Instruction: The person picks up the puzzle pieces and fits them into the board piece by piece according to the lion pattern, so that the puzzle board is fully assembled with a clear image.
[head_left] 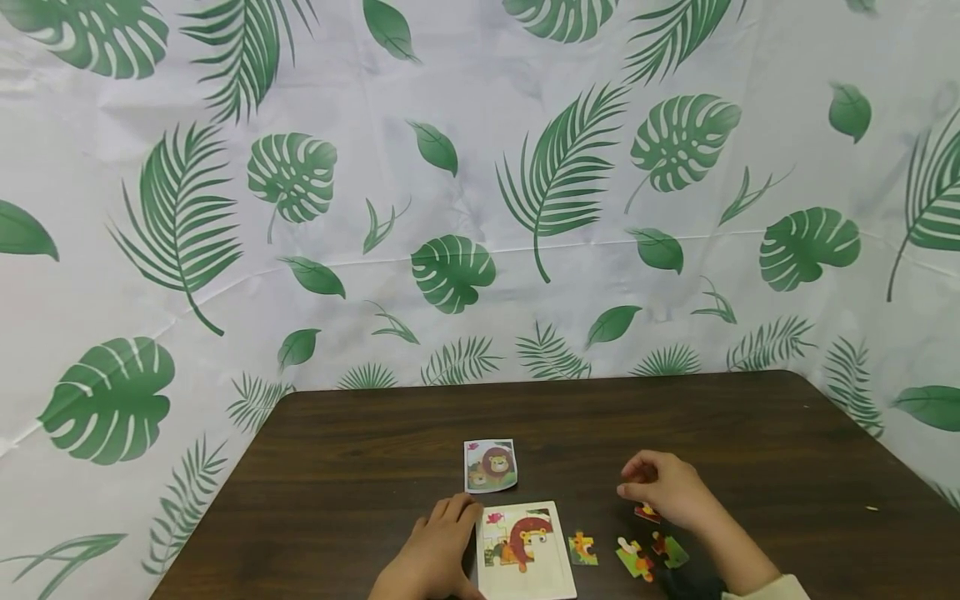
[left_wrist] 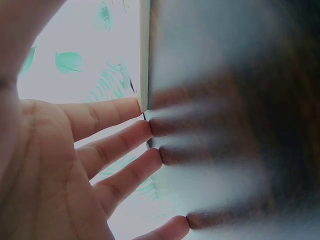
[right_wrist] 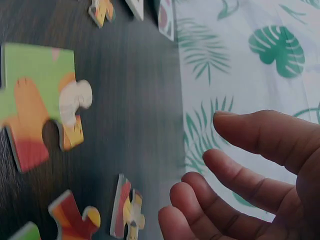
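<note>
A cream puzzle board (head_left: 546,575) lies near the table's front edge, with a partly assembled lion picture on it. My left hand (head_left: 438,546) rests at the board's left side; in the left wrist view, its straight fingers (left_wrist: 122,182) touch down on the tabletop, the index fingertip against the board's edge. Off to the right, my right hand (head_left: 663,487) hovers over loose puzzle pieces with nothing between thumb and fingers. Below it lie a red-and-yellow piece (head_left: 647,512), a green-and-orange piece (head_left: 633,560) and a red-and-green piece (head_left: 670,550). An orange puzzle piece (head_left: 582,548) sits right beside the board.
Behind the board lies a small lion picture card (head_left: 491,467). The dark wood table (head_left: 360,442) ends at a white leaf-print cloth (head_left: 465,208) hanging at the back. A dark object (head_left: 693,579) shows partly under the right forearm. A tiny pale scrap (head_left: 871,507) lies far right.
</note>
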